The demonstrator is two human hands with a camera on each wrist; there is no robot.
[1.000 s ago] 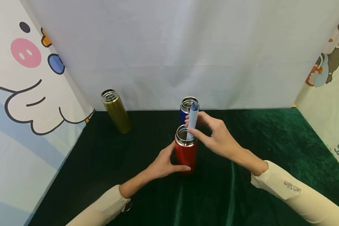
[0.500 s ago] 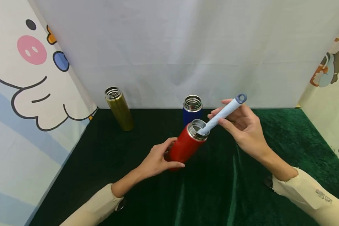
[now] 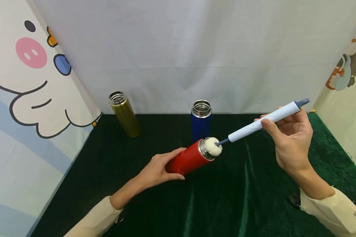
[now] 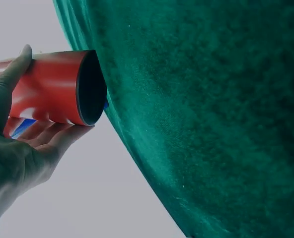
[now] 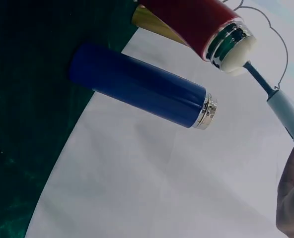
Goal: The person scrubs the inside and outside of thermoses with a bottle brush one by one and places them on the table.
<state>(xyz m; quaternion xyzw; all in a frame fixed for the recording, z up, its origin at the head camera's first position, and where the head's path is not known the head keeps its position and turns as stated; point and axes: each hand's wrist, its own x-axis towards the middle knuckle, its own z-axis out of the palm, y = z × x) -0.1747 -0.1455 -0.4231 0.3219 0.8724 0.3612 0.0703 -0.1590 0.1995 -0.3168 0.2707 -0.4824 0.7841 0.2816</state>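
From the head view, the left hand (image 3: 155, 169) wraps its fingers round the bottom of the red bottle (image 3: 190, 160), which is tipped over the green tabletop (image 3: 240, 197) with its mouth pointing up and right. The right hand (image 3: 290, 140) pinches the brush (image 3: 264, 120), lined up with the bottle, its white sponge just at the mouth. The left wrist view shows fingers curled under the bottle's base. The right wrist view shows the sponge plugging the mouth, the blue bottle (image 5: 137, 84) near.
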